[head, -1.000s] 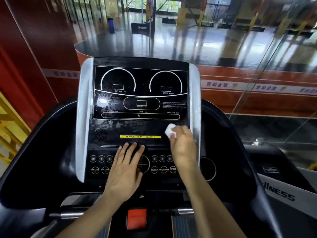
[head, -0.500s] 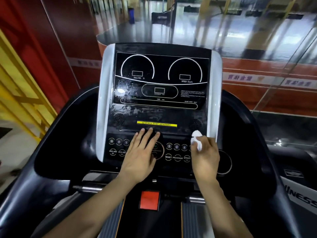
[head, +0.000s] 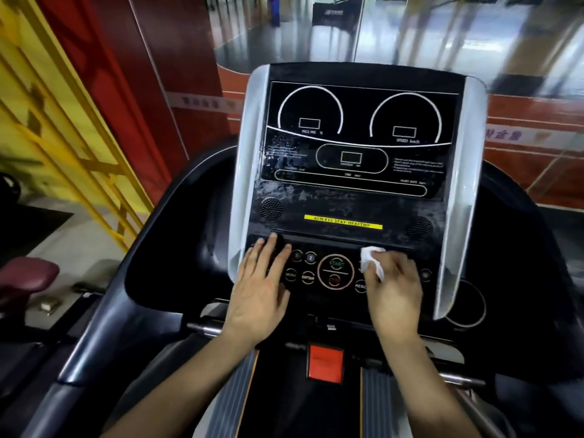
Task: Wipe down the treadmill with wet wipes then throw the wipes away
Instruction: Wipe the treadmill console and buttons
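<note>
The treadmill's black console (head: 350, 197) with silver side trims fills the middle of the view; its display looks streaked and wet. My right hand (head: 393, 290) presses a crumpled white wet wipe (head: 371, 260) onto the button row, right of the round START/STOP control (head: 335, 271). My left hand (head: 260, 286) lies flat, fingers spread, on the left buttons and holds nothing.
A red safety key tab (head: 325, 363) sits below the console between two metal grip bars. Black handrails curve down both sides. A yellow railing (head: 63, 147) and a maroon padded seat (head: 25, 276) stand at the left; a glass wall lies beyond.
My right hand carried the wipe down from beside the yellow label onto the button row, then left toward the round control. My left hand slid left along the buttons. The view swung left.
</note>
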`<control>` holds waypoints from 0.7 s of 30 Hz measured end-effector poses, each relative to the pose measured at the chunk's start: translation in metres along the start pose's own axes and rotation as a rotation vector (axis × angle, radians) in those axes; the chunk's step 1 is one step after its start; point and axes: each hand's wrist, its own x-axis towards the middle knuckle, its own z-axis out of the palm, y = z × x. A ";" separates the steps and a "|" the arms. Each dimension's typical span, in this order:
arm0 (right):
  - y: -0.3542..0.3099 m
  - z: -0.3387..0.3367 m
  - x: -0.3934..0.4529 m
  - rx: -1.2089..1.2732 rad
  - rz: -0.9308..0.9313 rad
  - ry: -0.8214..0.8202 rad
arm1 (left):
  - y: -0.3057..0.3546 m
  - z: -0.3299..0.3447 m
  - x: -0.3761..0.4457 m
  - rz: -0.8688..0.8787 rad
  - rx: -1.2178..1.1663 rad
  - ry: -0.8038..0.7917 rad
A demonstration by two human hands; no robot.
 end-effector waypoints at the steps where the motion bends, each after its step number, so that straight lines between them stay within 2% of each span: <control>1: -0.011 0.005 0.000 0.014 -0.003 -0.005 | -0.008 -0.003 -0.004 -0.039 -0.001 0.014; 5: -0.059 0.019 0.001 0.062 -0.019 -0.063 | -0.043 -0.010 -0.021 -0.172 -0.058 0.062; 10: -0.108 0.045 0.001 0.120 -0.089 -0.139 | -0.072 -0.008 -0.039 -0.246 -0.192 0.027; 16: -0.166 0.072 -0.001 0.083 -0.200 -0.221 | -0.084 0.002 -0.052 -0.139 -0.191 -0.032; 21: -0.175 0.084 -0.033 0.034 -0.337 -0.306 | -0.082 -0.001 -0.054 -0.097 -0.237 -0.018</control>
